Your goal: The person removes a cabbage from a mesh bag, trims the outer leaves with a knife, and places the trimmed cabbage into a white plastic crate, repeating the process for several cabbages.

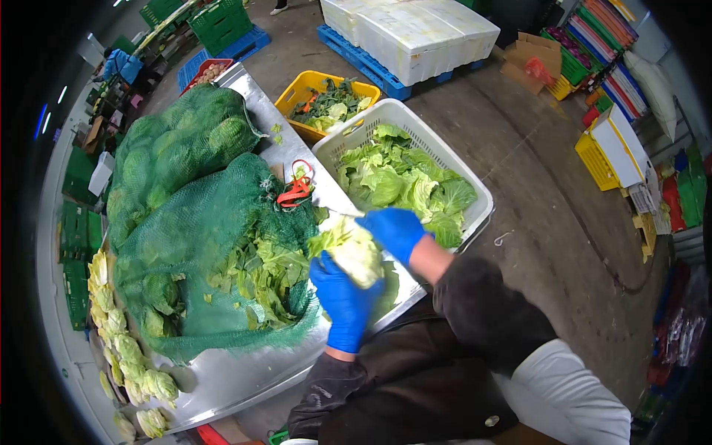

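Observation:
In the head view, my left hand (345,300), in a blue glove, is wrapped round the lower side of a pale, trimmed cabbage (352,257) above the metal table (259,374). My right hand (394,231), gloved in blue too, is at the cabbage's upper right with its fingers closed and slightly blurred. What sits in those fingers is hidden. To the left, an opened green mesh sack (200,215) holds loose leaves and a few cabbages. Beyond my right hand, a white crate (475,185) contains green cabbage leaves (404,178).
A full mesh sack of cabbages (178,141) lies at the table's far end, and red straps (297,189) lie near the opened sack. Trimmed cabbages (130,352) line the left edge. Behind the white crate stand a yellow crate (300,85) and white foam boxes (423,44) on a blue pallet.

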### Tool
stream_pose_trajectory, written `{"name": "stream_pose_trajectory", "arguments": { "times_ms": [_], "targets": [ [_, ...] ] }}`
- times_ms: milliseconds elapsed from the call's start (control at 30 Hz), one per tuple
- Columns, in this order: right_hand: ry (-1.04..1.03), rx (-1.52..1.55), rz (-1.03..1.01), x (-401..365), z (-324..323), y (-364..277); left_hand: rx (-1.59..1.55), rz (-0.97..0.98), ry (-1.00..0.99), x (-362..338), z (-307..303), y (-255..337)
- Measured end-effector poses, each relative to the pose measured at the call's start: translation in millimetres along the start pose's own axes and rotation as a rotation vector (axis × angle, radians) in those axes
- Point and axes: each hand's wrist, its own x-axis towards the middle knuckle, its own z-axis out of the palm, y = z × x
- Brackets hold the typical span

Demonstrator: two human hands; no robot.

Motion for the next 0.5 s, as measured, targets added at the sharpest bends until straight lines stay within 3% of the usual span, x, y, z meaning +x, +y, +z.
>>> {"name": "stream_pose_trajectory", "arguments": {
  "times_ms": [100,133,200,400,433,500],
  "targets": [
    [-0.161,0.05,0.0,-0.4,-20.8,-0.8,0.012,0.037,0.033,-2.2,6.7,-5.4],
    [0.053,0.114,-0.05,-10.3,-8.7,-2.3,-0.027,0.018,0.013,-2.1,5.1,-11.3],
    [0.186,0.194,-0.017,-7.7,12.8,-3.2,-0.056,-0.001,-0.012,-7.3,1.6,-21.9],
    [0.17,0.335,0.289,5.4,54.9,53.7,-0.317,0.227,0.137,-45.1,-5.7,-50.4],
    [0.053,0.513,0.328,-5.5,38.4,48.2,-0.346,0.163,0.142,-48.6,-3.3,-55.3],
    [0.054,0.432,0.244,-34.5,11.4,14.3,-0.346,0.148,0.149,-45.0,0.3,-61.4]
  ]
}}
